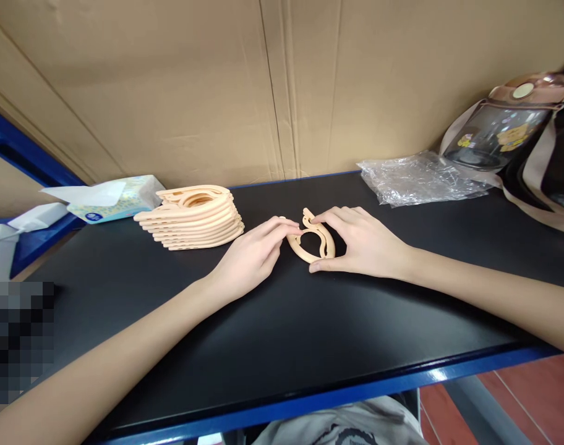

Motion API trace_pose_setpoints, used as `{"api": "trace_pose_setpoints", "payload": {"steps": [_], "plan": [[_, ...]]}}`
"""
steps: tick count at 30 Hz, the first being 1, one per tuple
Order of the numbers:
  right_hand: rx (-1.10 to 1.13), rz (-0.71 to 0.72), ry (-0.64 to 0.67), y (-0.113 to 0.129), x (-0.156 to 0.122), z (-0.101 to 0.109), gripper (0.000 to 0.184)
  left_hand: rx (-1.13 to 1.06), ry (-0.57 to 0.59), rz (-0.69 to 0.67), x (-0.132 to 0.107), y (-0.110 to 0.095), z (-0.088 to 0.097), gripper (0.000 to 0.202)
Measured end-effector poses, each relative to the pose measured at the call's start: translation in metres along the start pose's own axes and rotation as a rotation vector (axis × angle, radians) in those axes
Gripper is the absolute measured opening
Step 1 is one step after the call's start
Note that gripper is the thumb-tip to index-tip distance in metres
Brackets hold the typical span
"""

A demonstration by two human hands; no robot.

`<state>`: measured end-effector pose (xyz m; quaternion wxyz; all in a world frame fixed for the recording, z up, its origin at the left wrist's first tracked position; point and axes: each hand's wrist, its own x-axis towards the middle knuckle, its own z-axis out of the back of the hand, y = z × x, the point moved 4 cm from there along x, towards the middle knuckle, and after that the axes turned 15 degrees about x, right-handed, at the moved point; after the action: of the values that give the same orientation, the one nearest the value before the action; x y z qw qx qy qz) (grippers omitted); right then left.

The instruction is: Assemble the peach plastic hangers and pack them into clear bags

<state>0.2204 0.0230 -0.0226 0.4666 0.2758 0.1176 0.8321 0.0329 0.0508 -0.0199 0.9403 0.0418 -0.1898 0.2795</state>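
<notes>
Where visible, beige loop (329,241) between hands (248,258) (368,240)

Looped piece (301,251), left end apparently hidden under left hand (247,256)

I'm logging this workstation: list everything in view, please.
Looped piece: one, peach, centre
Stacked pieces: one stack, count unclear, peach, left of centre
Tissue pack: one, blue-yellow, back left
Boxy items: at least two, white, far left
Plastic: one heap, clear, back right
Strapped bottle: one, grey-brown, far right
Table: one, black, across middle
Panels: at least two, tan, behind table
Frame: one, blue, left
Pixelated patch: one, dark, left
Floor: one, red, lower right
Clothing: one garment, grey, bottom centre
Left hand: one, bare, touching looped piece
Right hand: one, bare, gripping it
</notes>
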Motion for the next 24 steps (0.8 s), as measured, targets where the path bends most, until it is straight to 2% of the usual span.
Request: {"api": "trace_pose_setpoints", "payload": {"steps": [3, 14, 19, 24], "plan": [[-0.017, 0.012, 0.006, 0.0009, -0.0003, 0.0003, 0.073, -0.005, -0.007, -0.008, 0.0014, -0.0016, 0.0003, 0.036], [0.036, 0.071, 0.089, -0.0017, -0.0013, -0.0011, 0.046, 0.069, 0.017, 0.014, 0.0035, -0.0027, 0.0004, 0.029], [0.12, 0.153, 0.206, -0.0025, -0.0017, -0.0037, 0.053, 0.06, 0.056, 0.053, 0.002, -0.001, -0.0012, 0.04], [0.176, 0.166, 0.222, -0.0042, -0.0007, -0.0045, 0.063, 0.049, 0.104, 0.077, 0.0005, 0.0002, -0.0023, 0.047]]}}
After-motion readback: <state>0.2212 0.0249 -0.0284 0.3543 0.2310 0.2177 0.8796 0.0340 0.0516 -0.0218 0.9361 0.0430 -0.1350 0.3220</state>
